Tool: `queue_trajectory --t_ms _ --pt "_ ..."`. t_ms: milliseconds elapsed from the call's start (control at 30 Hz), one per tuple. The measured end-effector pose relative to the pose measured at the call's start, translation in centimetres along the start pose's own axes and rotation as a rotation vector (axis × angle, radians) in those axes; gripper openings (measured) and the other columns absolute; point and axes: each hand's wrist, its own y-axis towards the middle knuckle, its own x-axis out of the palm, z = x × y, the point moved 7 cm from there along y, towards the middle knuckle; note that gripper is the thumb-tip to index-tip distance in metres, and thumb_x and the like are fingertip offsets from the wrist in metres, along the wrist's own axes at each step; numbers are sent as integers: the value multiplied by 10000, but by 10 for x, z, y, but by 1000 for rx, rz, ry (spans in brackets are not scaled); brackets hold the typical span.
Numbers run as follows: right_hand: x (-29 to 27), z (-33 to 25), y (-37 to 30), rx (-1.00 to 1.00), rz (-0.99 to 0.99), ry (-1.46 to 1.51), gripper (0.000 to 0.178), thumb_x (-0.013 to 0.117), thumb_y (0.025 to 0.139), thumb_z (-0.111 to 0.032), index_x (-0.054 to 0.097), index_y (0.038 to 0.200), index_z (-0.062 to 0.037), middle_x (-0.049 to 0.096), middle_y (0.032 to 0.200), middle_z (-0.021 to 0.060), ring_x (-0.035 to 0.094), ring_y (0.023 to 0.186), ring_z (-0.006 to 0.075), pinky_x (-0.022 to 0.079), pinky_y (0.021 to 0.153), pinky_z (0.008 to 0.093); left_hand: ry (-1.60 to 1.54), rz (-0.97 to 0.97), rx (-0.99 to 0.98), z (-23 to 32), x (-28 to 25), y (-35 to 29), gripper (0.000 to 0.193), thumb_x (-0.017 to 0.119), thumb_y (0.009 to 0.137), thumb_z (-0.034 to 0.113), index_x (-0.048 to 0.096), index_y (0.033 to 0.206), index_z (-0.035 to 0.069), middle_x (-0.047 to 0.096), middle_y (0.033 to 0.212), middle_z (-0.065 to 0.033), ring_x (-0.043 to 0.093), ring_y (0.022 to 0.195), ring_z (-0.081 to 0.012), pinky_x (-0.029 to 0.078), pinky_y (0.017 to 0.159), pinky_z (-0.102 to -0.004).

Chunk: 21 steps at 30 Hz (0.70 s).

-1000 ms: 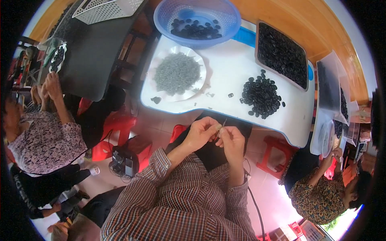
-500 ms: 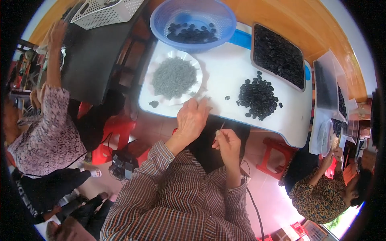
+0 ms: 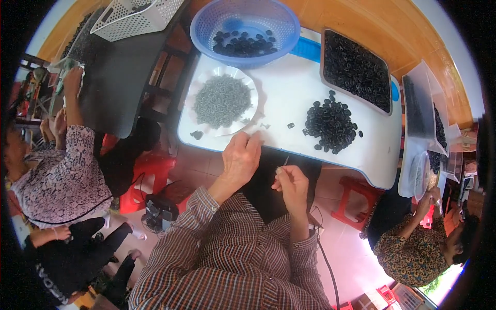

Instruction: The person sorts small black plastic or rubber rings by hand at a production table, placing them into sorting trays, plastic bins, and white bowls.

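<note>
My left hand point(image 3: 242, 159) is at the front edge of the white table, just below the scalloped white plate point(image 3: 249, 84). Its fingers are bent and drawn together; whatever lies between them is hidden. To its right, in front of the table edge, my right hand point(image 3: 292, 185) is closed on a thin pointed tool point(image 3: 287, 160) whose tip points up. A heap of small grey slender pieces point(image 3: 222, 101) fills the plate. Small black oval pieces point(image 3: 330, 125) lie piled on the right of the table, with a single black piece point(image 3: 291, 125) apart from them.
At the back stand a blue perforated basin point(image 3: 245, 59) holding black pieces and a tray point(image 3: 355, 70) full of them. A dark lump point(image 3: 196, 135) lies left of the plate. Co-workers sit at left and right. A red stool point(image 3: 354, 204) stands under the table's right side.
My left hand has drawn back slightly from the plate toward the table edge, moving a little left. My right hand stays nearly still with the pointed tool. The left co-worker's arm has shifted.
</note>
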Motion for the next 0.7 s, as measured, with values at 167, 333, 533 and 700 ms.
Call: queue_trajectory --t_ms 167,333,533,700 --pt "-1 3 -1 7 5 15 167 602 914 -154 598 925 12 611 730 26 585 572 76 444 515 201 42 -37 18 -3 5 3 207 638 759 52 636 965 71 476 761 -97 558 699 -276 472 564 -383" --pt "-3 4 0 -4 21 3 166 605 913 -155 599 926 10 608 717 21 585 569 75 441 510 197 59 -52 6 -4 6 5 164 620 741 40 623 902 71 474 764 -105 561 702 -282 475 565 -384" --pt "-1 4 0 -6 -4 11 169 604 914 -157 599 932 11 609 721 22 589 573 77 444 511 201 60 -31 -10 -6 8 5 108 613 727 31 533 794 58 475 770 -113 562 707 -290 478 567 -397" --pt "-3 4 -1 1 6 -23 184 605 914 -168 599 947 13 610 726 27 597 581 80 449 515 204 114 -87 25 -4 13 1 143 586 687 -4 492 784 40 463 772 -123 538 739 -309 465 584 -397"
